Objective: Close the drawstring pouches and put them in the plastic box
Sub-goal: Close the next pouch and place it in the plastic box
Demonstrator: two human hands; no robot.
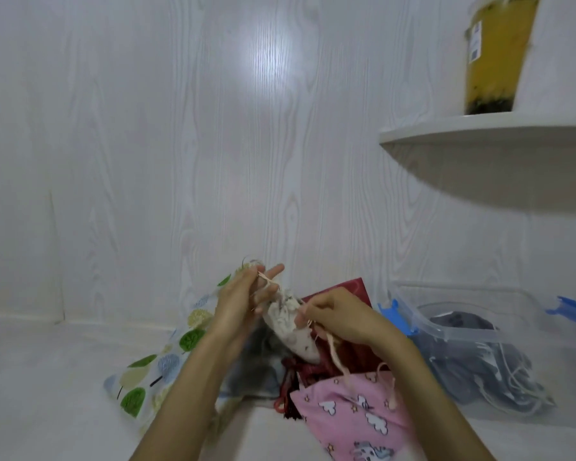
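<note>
A small white pouch (288, 327) hangs raised above the table, between the two hands, its gathered mouth uppermost and its body slanting down toward the right; its pale drawstring (334, 349) runs out to both sides. The left hand (243, 301) is on the pouch's upper left, thumb and forefinger pinching one end of the cord near the mouth, the other fingers spread loosely behind the fabric; the right hand (340, 316) is just right of the pouch, its curled fingers pinching the other end of the cord, the slack trailing down below the wrist. Under the hands lies a heap of other pouches: a tree-print pouch (167, 364) to the left, a dark red pouch (343, 294) behind, a pink unicorn pouch (353, 414) nearest the camera, its own cord lying loose on top. To the right stands the clear plastic box (479, 331) with blue clasps, dark grey pouches (473, 361) with white cords already inside; all rest on the white table (47, 377). Higher on the right, a shelf (479, 131) carries a cup of yellow drink (496, 54).
</note>
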